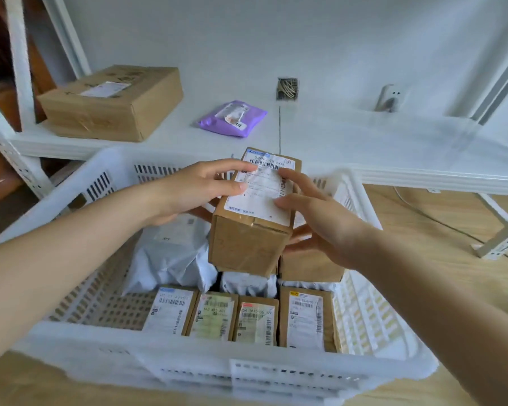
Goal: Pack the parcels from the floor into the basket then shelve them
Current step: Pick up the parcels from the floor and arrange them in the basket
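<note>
A brown cardboard parcel [248, 244] with a white shipping label on top hangs above the white plastic basket [188, 358]. My left hand [194, 190] grips its left side, thumb and fingers curled over the label. My right hand [320, 227] holds its right side, fingers under and beside it. Inside the basket several small labelled boxes [255, 319] stand in a row at the near wall, with white poly bags [170, 259] behind them. The white shelf [364, 142] lies just beyond the basket.
On the shelf rest a large cardboard box [112, 104] at the left and a purple mailer bag [232, 118] in the middle. White shelf uprights [499, 241] stand at both sides. Wooden floor [440, 230] shows to the right, with a cable across it.
</note>
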### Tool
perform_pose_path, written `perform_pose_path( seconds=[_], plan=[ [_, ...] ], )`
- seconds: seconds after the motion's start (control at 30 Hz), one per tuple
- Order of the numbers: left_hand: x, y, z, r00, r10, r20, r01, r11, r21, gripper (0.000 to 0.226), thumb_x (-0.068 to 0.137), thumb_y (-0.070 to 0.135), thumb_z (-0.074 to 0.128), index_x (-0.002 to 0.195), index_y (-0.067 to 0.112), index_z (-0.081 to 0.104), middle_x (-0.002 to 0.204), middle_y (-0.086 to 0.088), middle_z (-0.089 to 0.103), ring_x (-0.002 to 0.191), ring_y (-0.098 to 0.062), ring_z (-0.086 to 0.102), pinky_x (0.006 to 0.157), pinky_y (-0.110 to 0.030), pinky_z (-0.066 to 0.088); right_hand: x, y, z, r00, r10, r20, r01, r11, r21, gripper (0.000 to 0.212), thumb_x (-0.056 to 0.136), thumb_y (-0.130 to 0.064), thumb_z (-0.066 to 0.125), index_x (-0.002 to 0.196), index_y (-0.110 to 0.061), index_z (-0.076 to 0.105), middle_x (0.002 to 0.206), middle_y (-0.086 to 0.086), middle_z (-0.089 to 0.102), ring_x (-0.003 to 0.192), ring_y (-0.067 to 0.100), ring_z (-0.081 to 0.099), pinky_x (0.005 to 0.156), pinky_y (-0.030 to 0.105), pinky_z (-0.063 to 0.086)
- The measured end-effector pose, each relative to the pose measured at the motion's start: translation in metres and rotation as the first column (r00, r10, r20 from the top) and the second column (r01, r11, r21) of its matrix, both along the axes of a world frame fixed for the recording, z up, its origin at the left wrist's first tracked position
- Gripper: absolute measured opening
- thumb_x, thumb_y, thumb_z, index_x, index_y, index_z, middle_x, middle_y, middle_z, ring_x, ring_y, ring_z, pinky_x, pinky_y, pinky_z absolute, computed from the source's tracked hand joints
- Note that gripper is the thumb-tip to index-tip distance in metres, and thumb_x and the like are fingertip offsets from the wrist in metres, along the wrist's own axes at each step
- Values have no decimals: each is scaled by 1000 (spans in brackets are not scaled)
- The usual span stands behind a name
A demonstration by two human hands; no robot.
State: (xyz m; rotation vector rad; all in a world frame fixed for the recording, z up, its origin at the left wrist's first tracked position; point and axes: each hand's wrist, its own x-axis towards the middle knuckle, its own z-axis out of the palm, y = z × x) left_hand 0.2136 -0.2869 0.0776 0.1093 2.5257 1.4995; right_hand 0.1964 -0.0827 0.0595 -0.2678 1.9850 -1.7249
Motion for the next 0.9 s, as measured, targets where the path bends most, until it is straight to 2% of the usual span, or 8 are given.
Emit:
perform_pose_path(
  seconds=[0.07, 0.17, 0.37, 0.43, 0.5, 0.63, 0.77, 0.9],
  plan=[
    [7, -32, -11, 998, 6, 55, -5, 1000, -24, 29, 87, 30, 58, 99, 56, 60, 111, 16, 61, 94, -3, 59, 78, -22, 44, 3, -31, -11, 998, 47, 53, -47, 999, 6, 40, 88, -22, 51, 112, -54, 44, 111, 1, 58, 76, 32, 68, 75, 43, 58],
    [16, -71, -25, 988, 8, 152, 0, 999, -53, 29, 87, 31, 58, 101, 57, 58, 122, 28, 40, 112, 4, 37, 94, -28, 22, 8, -71, -28, 983, 117, 138, -121, 992, 22, 42, 88, -23, 51, 117, -52, 42, 118, 5, 56, 82, 35, 69, 77, 42, 58],
    [33, -141, -43, 931, 51, 361, -7, 992, -123, 33, 81, 34, 63, 100, 61, 60, 133, 15, 34, 126, -8, 25, 110, -44, 14, 18, -136, -58, 927, 263, 269, -273, 962, 0, 45, 88, -20, 52, 122, -47, 39, 113, 5, 54, 87, 37, 67, 84, 43, 56],
    [35, -163, -47, 910, 76, 408, -18, 989, -145, 34, 78, 33, 65, 98, 61, 60, 129, 9, 39, 121, -12, 34, 104, -43, 31, 21, -155, -68, 916, 316, 249, -336, 941, 41, 48, 89, -21, 52, 126, -47, 36, 107, 6, 58, 83, 30, 65, 86, 41, 55],
    [37, -181, -53, 891, 93, 445, -19, 986, -168, 38, 81, 27, 67, 96, 62, 60, 119, 6, 42, 108, -11, 47, 78, -25, 49, 26, -174, -78, 891, 384, 242, -408, 911, 60, 55, 89, -16, 52, 130, -47, 32, 95, 5, 60, 81, 23, 62, 88, 37, 54],
    [43, -203, -85, 844, 113, 525, 25, 968, -249, 48, 83, 17, 68, 104, 58, 55, 107, 6, 52, 87, -7, 62, 55, -19, 52, 35, -205, -106, 836, 456, 305, -493, 868, 53, 64, 91, -5, 48, 139, -39, 24, 100, 2, 57, 94, 19, 57, 94, 33, 50],
    [39, -215, -118, 864, 152, 480, 7, 950, -313, 51, 80, 10, 70, 101, 54, 53, 97, 4, 62, 76, -7, 68, 53, -18, 52, 32, -221, -128, 811, 488, 323, -541, 836, 95, 71, 91, 1, 42, 142, -41, 17, 115, 4, 54, 96, 17, 52, 98, 33, 46],
    [30, -221, -139, 789, 113, 603, 87, 952, -292, 52, 79, 5, 69, 109, 44, 52, 102, -3, 65, 84, -14, 70, 62, -26, 57, 26, -224, -145, 775, 520, 359, -609, 766, 204, 69, 92, 1, 41, 142, -41, 18, 133, 10, 50, 98, 17, 52, 94, 30, 46]
  ],
)
